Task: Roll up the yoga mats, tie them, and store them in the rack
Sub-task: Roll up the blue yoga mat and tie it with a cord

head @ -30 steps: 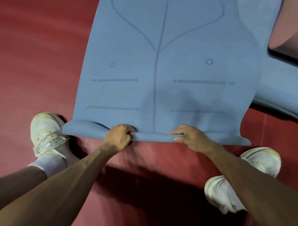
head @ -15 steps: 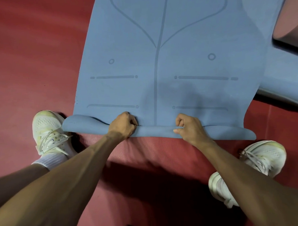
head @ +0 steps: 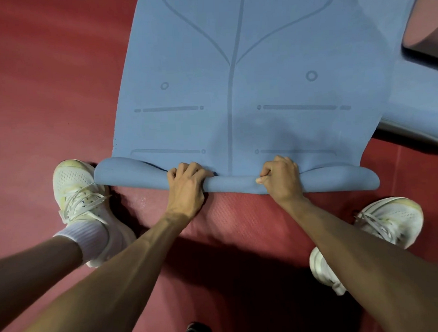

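In the head view, a blue mat (head: 247, 78) is seen spread flat on the red floor (head: 48, 85), its printed lines running away from the person. The mat's near end is turned over into a low roll (head: 233, 184) that lies across the floor between the two feet; the roll is tighter in the middle and looser and flatter toward both of its ends. Both arms are stretched forward and down, with the wrists nearly straight. The left hand (head: 187, 184) is laid over the roll left of the mat's centre line, knuckles up, its fingers curled over the top of the roll and gripping it. The right hand (head: 280, 178) is set on the roll right of the centre line, its fingers curled tightly round it and the thumb pressed against the roll's near side. A white shoe (head: 77, 195) is planted just beside the roll's left end, and the other white shoe (head: 388, 222) is placed near its right end, a little closer to the person. A second blue mat (head: 419, 94) is seen past the first mat's right edge. A small dark object (head: 196, 331) lies on the floor below the arms; what it is cannot be told.
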### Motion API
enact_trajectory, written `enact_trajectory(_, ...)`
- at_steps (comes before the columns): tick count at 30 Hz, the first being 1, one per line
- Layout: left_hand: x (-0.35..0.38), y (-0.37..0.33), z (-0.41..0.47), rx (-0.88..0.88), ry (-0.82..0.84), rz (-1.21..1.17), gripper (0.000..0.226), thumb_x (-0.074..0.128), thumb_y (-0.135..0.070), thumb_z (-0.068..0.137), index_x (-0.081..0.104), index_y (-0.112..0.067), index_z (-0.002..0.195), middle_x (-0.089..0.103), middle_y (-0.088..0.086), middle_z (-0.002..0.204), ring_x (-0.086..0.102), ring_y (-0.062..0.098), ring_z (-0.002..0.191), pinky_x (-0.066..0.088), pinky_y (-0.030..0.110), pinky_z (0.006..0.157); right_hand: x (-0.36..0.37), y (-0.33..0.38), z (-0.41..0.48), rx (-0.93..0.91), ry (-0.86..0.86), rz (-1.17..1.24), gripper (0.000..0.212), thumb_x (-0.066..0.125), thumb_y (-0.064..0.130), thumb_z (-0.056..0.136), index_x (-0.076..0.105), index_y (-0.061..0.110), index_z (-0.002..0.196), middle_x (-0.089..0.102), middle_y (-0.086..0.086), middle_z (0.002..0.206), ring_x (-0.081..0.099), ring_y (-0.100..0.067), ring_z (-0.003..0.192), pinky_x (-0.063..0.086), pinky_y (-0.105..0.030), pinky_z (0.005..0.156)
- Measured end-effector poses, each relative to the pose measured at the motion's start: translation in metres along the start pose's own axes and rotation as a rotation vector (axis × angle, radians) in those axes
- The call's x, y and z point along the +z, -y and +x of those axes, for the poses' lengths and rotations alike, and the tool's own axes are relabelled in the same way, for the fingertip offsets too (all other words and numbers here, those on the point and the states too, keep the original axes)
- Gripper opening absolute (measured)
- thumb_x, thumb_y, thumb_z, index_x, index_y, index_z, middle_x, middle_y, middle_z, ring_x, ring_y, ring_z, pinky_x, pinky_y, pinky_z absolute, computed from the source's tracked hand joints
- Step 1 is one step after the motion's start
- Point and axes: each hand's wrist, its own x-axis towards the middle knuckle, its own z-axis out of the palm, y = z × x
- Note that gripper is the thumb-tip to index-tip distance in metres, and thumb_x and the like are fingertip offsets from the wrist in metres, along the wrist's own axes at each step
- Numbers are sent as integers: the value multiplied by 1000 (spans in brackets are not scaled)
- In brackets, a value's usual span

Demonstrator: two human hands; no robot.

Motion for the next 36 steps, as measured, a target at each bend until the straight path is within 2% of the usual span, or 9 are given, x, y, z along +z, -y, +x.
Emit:
enact_trajectory(3, -1, 3, -8, 108, -7, 123, 34, 41, -22, 85, 68, -22, 106, 63, -3, 98, 50, 21, 93, 31, 39, 85, 0, 1, 0, -9, -13, -9, 16, 84, 17, 66, 71, 7, 67, 46, 4, 69, 53, -27, 82, 29, -26, 76)
enact_trajectory(7, -2, 9, -14, 234, 92, 329, 45, 60, -46, 84, 63, -18, 119, 63, 0, 110, 56, 26, 99, 43, 44, 86, 1, 0, 2, -17, -20, -38, 16, 82, 19, 69, 71, 8, 68, 52, 1, 71, 53, -26, 84, 28, -27, 76)
enact_trajectory(11, -9, 9, 6, 281, 216, 434, 46, 79, -36, 70, 67, -18, 111, 65, 0, 102, 60, 26, 89, 47, 42, 73, 6, -4, -2, -131, -103, -87, 9, 78, 12, 72, 73, 13, 79, 64, -3, 77, 57, -29, 85, 27, -31, 76)
enact_trajectory(15, -22, -1, 25, 189, 345, 347, 37, 56, -34, 92, 56, -25, 128, 58, -3, 119, 51, 25, 108, 41, 36, 81, 5, -9, -7, -323, -225, -144, 10, 75, 11, 72, 69, 18, 77, 62, 1, 71, 57, -26, 72, 44, -36, 66)
enact_trajectory(19, -25, -6, 45, 128, 401, 302, 36, 57, -36, 89, 60, -31, 124, 60, -3, 120, 52, 25, 110, 42, 31, 79, 10, -15, -21, -500, -369, -290, 19, 67, 4, 77, 71, 15, 93, 64, -1, 85, 58, -27, 76, 37, -38, 69)
enact_trajectory(22, -28, -7, 54, 70, 427, 289, 33, 64, -37, 83, 64, -28, 115, 65, 2, 114, 56, 26, 108, 41, 30, 80, 14, -16, -37, -512, -300, -358, 44, 70, 26, 80, 63, 17, 122, 64, 0, 100, 56, -25, 89, 35, -40, 83)
enact_trajectory(25, -29, -1, 54, -50, 389, 224, 35, 70, -41, 78, 59, -20, 105, 68, 6, 103, 60, 28, 101, 37, 30, 74, 17, -14, -36, -487, -220, -350, 58, 85, 33, 63, 67, 23, 118, 66, 1, 103, 57, -23, 92, 32, -39, 87)
enact_trajectory(33, -28, 4, 44, -104, 328, 86, 32, 66, -47, 82, 60, -24, 104, 66, -2, 99, 55, 22, 101, 38, 31, 73, 4, -15, -4, -562, -155, -255, 38, 83, 17, 67, 74, 21, 103, 68, 4, 84, 63, -24, 71, 47, -37, 62)
enact_trajectory(36, -32, 5, 33, -39, 400, 53, 54, 71, -52, 75, 56, -22, 118, 61, -5, 113, 46, 20, 112, 40, 34, 84, -10, 1, 2, -474, 7, -244, 33, 71, 12, 81, 71, 20, 113, 69, -3, 93, 63, -31, 86, 51, -39, 71)
